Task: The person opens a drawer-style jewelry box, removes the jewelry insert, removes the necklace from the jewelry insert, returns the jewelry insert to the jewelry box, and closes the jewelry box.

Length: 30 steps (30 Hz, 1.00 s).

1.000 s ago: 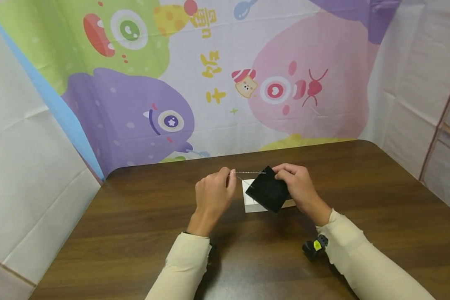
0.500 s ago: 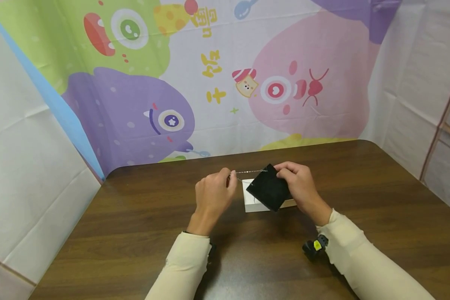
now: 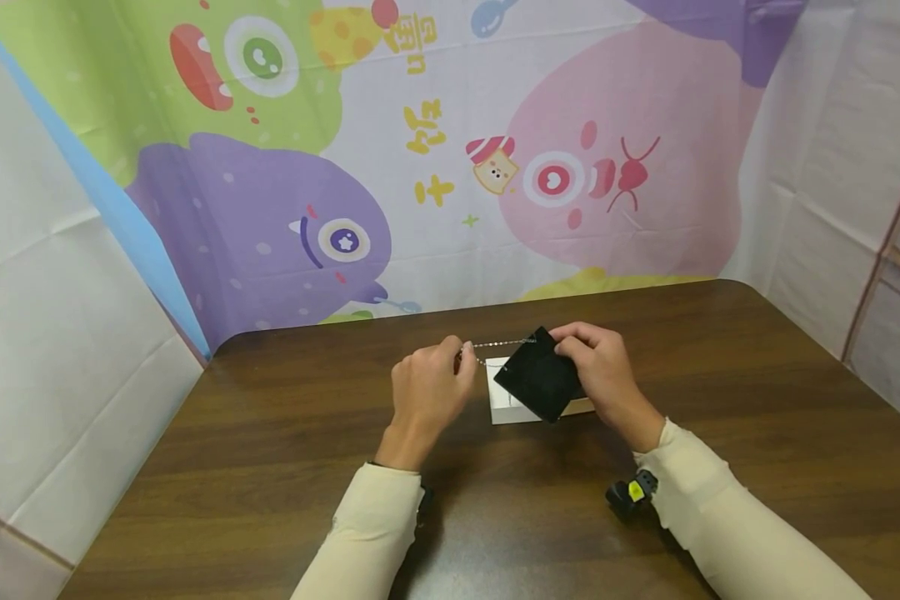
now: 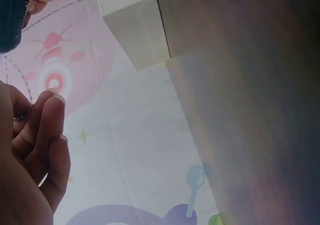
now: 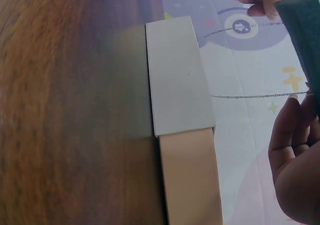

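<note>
Between thumb and forefinger, my left hand (image 3: 426, 392) pinches a thin silver chain (image 3: 492, 343). Two strands run from there to a square black pad (image 3: 542, 377), which looks like a velvet jewellery insert. My right hand (image 3: 606, 371) grips this pad by its right corner, holding it tilted above the table. In the right wrist view the pad (image 5: 306, 40) shows edge-on, with a strand of chain (image 5: 255, 96) hanging out beside it. The left wrist view has the curled fingers of my left hand (image 4: 42, 140); the exact pinch point is partly hidden.
Beneath the pad a white box (image 3: 504, 412) sits on the brown wooden table (image 3: 285, 467). A tan section (image 5: 191, 177) adjoins its white part (image 5: 179, 75). Behind the table hangs a cartoon-printed cloth (image 3: 450, 275).
The black pad and right hand have risen very slightly. The lower chain strand, straighter a second ago, now sags a little. Both hands keep their holds.
</note>
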Available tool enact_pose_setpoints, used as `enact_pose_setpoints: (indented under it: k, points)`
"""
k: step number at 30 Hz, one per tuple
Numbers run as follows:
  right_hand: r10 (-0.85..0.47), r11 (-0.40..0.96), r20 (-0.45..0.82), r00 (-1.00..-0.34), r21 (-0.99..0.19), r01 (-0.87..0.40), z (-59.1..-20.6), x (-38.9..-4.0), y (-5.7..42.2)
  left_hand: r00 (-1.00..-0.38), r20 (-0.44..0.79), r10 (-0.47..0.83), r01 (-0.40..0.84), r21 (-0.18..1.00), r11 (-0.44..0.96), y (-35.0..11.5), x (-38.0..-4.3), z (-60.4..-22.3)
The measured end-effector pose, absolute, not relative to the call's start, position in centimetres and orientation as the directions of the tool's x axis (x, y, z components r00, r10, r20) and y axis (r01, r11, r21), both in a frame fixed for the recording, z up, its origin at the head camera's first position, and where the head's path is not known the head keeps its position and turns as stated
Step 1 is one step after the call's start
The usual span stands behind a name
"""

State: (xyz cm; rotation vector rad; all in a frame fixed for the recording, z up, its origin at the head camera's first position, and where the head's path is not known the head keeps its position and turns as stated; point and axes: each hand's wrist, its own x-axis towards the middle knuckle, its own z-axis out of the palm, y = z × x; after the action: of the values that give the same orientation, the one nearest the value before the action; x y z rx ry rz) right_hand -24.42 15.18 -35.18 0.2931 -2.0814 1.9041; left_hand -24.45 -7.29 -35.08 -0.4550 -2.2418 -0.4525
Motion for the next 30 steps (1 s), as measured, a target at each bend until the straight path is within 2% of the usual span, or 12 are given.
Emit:
enact_pose_setpoints:
  k: [17,30]
  points:
    - [0.033,0.004,0.38,-0.924,-0.925,-0.38,-34.8,-24.03,15.06,-0.609,0.775,0.17,0.441,0.152,0.885,-7.32,-24.59,-35.08]
    - [-0.03,-0.044,0.382,-0.924,-0.924,-0.38,-35.03,-24.09,15.08,-0.629,0.76,0.166,0.428,0.16,0.889,-7.45,-24.66,-35.15]
